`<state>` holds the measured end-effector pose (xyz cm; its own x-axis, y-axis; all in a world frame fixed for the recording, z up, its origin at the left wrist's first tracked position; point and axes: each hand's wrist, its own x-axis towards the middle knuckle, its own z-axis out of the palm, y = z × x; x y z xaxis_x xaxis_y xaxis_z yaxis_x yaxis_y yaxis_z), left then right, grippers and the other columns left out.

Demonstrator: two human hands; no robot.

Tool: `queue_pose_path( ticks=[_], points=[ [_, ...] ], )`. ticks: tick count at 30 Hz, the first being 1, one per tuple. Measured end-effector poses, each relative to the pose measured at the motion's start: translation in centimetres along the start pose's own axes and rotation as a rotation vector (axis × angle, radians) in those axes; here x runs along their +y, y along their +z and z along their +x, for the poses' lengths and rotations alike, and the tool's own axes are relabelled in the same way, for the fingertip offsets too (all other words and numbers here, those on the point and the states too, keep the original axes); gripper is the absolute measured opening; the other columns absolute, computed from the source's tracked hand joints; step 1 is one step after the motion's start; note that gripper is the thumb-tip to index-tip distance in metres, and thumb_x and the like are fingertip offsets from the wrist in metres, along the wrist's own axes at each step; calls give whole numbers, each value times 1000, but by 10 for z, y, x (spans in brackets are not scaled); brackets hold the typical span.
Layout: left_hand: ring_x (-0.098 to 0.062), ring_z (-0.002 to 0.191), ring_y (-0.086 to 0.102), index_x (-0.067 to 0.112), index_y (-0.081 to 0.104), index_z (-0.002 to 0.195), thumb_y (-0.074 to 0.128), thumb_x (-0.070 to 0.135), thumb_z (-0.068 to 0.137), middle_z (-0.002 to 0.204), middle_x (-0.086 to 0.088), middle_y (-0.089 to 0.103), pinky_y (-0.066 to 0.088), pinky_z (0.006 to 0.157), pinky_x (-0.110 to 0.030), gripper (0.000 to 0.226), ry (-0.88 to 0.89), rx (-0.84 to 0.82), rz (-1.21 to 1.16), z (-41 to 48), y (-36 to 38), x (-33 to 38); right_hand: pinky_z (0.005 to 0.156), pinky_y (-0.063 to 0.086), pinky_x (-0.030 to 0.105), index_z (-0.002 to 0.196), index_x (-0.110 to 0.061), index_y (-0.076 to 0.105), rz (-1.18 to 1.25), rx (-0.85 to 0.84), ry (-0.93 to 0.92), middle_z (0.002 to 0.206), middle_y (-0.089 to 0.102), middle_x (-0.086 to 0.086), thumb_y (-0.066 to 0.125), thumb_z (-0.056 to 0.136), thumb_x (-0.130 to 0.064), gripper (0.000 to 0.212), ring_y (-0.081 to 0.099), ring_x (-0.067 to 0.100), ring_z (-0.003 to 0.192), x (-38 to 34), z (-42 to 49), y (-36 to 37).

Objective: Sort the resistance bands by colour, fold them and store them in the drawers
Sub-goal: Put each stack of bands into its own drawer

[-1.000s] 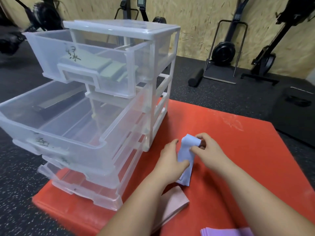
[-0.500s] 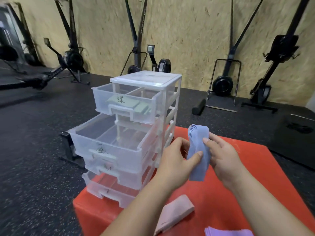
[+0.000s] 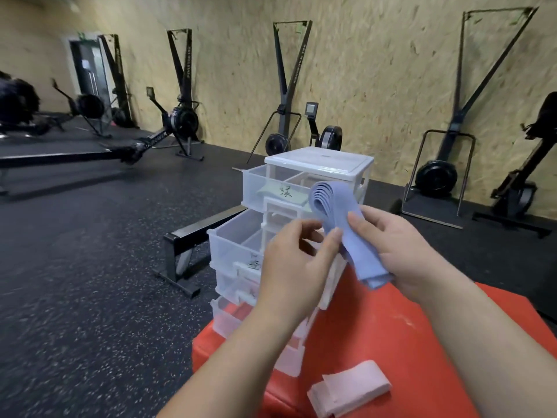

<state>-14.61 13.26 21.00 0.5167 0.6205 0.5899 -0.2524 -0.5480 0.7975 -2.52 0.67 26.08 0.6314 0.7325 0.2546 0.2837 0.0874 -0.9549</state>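
Observation:
I hold a folded lilac-blue resistance band up in the air in front of the clear plastic drawer unit. My right hand grips it from the right, fingers curled behind and thumb on the front. My left hand pinches its left edge with thumb and fingertips. The band's looped end points up, its loose ends hang down. The top drawer is pulled out and holds a pale green band. A lower drawer is also pulled out. A folded pink band lies on the red box.
The drawer unit stands on a red padded box above black rubber floor. A black metal bench frame lies left of the box. Rowing machines and ski trainers line the chipboard wall.
Both hands have lifted the blue band off the red box up to the level of the top drawer. The view has tilted upward, showing more of the gym.

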Motion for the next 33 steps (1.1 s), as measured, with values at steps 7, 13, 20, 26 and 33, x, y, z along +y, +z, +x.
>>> queue_pose_path(
  ticks=[7, 13, 20, 26, 33],
  points=[
    [-16, 120, 49, 24, 52, 135, 74, 53, 93, 126, 7, 47, 46, 105, -39, 56, -14, 202, 373, -22, -44, -86, 92, 56, 46, 116, -33, 75, -714, -221, 27, 105, 78, -5, 67, 98, -47, 24, 73, 21, 102, -1, 92, 32],
    [-21, 126, 43, 24, 42, 146, 70, 65, 87, 131, 6, 36, 47, 107, -46, 78, -134, 165, 359, -33, -45, -118, 93, 56, 47, 115, -39, 73, -880, -406, 29, 105, 76, 0, 67, 94, -56, 28, 70, 26, 103, 20, 132, 70],
    [-17, 134, 38, 27, 37, 152, 71, 71, 83, 138, 13, 28, 42, 113, -47, 89, -135, 184, 338, -37, -36, -127, 110, 47, 38, 141, -41, 60, -1100, -577, 136, 125, 67, -14, 68, 93, -56, 51, 64, 11, 117, 63, 147, 87],
    [-13, 136, 36, 31, 35, 152, 73, 72, 82, 141, 15, 27, 41, 112, -47, 89, -136, 203, 324, -33, -31, -134, 93, 51, 39, 130, -38, 63, -1367, -541, 82, 114, 68, -10, 60, 95, -55, 39, 63, 22, 106, 76, 155, 94],
    [-18, 137, 38, 27, 36, 152, 74, 68, 84, 140, 10, 30, 39, 113, -36, 87, -143, 170, 334, -20, -23, -137, 95, 54, 41, 112, -15, 67, -1293, -475, 2, 109, 73, 3, 54, 104, -37, 27, 67, 26, 102, 50, 136, 84]
  ],
)
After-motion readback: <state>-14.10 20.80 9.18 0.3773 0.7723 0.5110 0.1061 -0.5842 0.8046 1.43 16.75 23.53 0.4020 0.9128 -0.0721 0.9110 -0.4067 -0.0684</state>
